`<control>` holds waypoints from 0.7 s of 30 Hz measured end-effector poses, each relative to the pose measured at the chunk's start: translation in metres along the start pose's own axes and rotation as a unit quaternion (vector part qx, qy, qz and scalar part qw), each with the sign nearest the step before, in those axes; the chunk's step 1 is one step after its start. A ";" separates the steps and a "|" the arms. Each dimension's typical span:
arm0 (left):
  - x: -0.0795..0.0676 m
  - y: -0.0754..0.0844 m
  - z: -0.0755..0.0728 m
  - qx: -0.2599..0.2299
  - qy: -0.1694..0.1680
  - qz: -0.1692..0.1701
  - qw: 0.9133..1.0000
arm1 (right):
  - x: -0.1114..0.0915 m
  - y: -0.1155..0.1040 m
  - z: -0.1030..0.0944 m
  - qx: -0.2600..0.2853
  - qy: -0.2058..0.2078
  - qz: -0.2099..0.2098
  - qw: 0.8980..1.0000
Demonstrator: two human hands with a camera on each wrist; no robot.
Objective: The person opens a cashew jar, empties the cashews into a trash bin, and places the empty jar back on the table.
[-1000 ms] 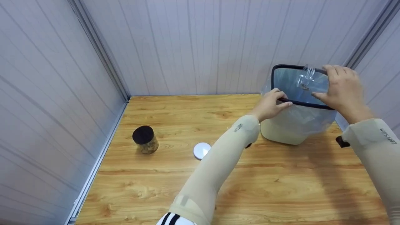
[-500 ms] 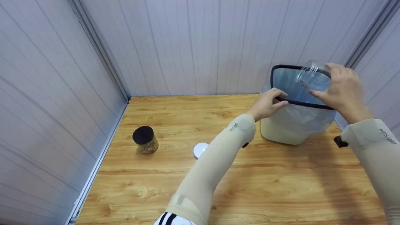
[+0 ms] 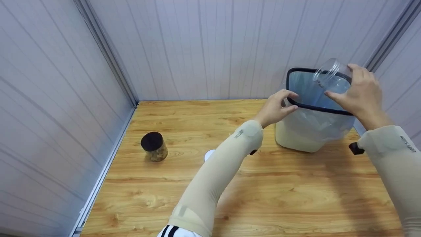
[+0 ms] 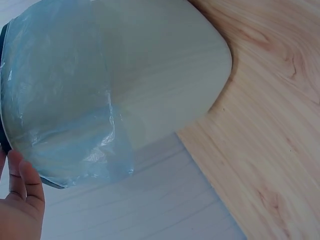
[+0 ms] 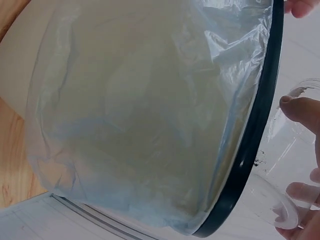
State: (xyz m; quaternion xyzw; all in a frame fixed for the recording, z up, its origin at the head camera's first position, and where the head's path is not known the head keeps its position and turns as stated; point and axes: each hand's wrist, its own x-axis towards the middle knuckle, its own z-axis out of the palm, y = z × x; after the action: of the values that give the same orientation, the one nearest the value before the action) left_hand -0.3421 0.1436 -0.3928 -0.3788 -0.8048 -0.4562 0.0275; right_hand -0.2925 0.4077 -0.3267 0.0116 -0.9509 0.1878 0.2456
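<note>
A cream trash bin with a black rim and a clear liner bag stands at the right. At its near left corner, my left hand curls around the rim, fingers over it and thumb on the near side. My right hand grips a clear plastic jar, tilted with its threaded mouth down and leftward over the bin's opening. Dark bits cling inside near the mouth. In the right wrist view, the thumb and fingers hold the jar beside the rim.
A black-lidded jar with brownish contents stands on the left of the wooden table. A white round lid lies mid-table, partly hidden by my left forearm. Panelled walls enclose the back and sides.
The clear jar has moved up and tipped further back in my right hand. My left hand has slid slightly leftward along the rim, and its forearm covers more of the white lid.
</note>
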 end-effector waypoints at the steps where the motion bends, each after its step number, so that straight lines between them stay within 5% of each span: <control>1: -0.001 -0.001 -0.001 -0.002 0.005 0.001 1.000 | 0.000 -0.001 0.000 0.004 0.003 0.001 1.000; 21: -0.025 -0.015 -0.028 -0.030 0.032 -0.028 0.999 | -0.005 -0.009 0.010 0.073 0.043 0.026 0.996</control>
State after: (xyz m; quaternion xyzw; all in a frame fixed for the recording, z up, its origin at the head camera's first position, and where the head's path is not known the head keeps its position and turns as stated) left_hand -0.3418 0.1036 -0.3972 -0.3414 -0.8000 -0.4924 0.0292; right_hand -0.2916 0.3958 -0.3337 -0.0035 -0.9232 0.2639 0.2793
